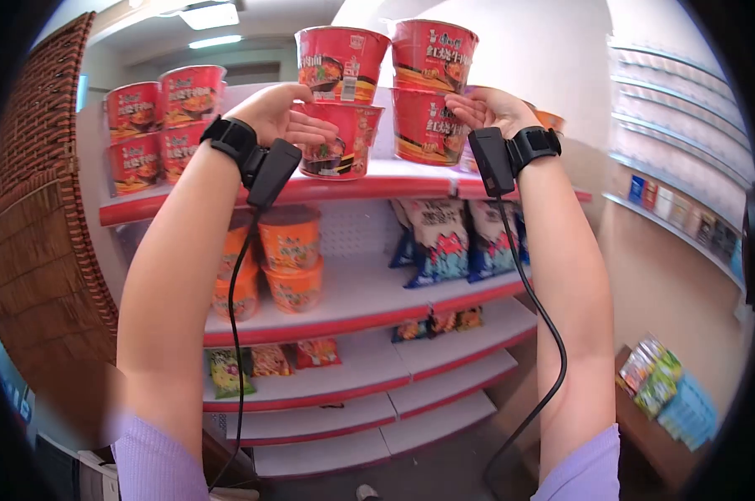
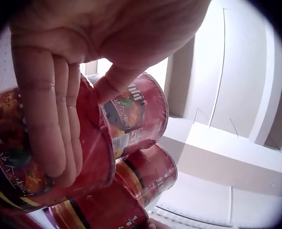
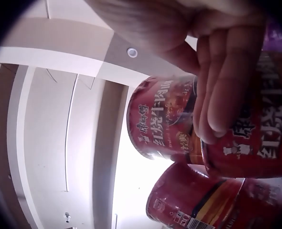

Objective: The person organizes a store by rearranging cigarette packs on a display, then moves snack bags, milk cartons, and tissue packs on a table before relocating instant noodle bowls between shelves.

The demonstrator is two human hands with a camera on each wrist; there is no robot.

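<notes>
Two stacks of red noodle cups stand side by side on the top shelf. My left hand (image 1: pixel 286 117) lies along the left stack, its straight fingers against the lower cup (image 1: pixel 357 142) and its thumb by the upper cup (image 1: pixel 342 63). In the left wrist view, the left hand's (image 2: pixel 83 57) extended fingers cover part of the lower cup (image 2: pixel 93 148). On the right stack, my right hand (image 1: pixel 493 113) touches the lower cup (image 1: pixel 419 125), beneath the upper cup (image 1: pixel 432 54). The right wrist view shows the right hand (image 3: pixel 217 57) with fairly straight fingers over the lower cup (image 3: pixel 246 160).
More stacked red cups (image 1: pixel 135 163) stand at the top shelf's (image 1: pixel 260 194) left end. Below are orange cups (image 1: pixel 294 288), bagged snacks (image 1: pixel 440 242) and small packets (image 1: pixel 269 359). A woven panel (image 1: pixel 35 192) is at left; black cables hang from both wrists.
</notes>
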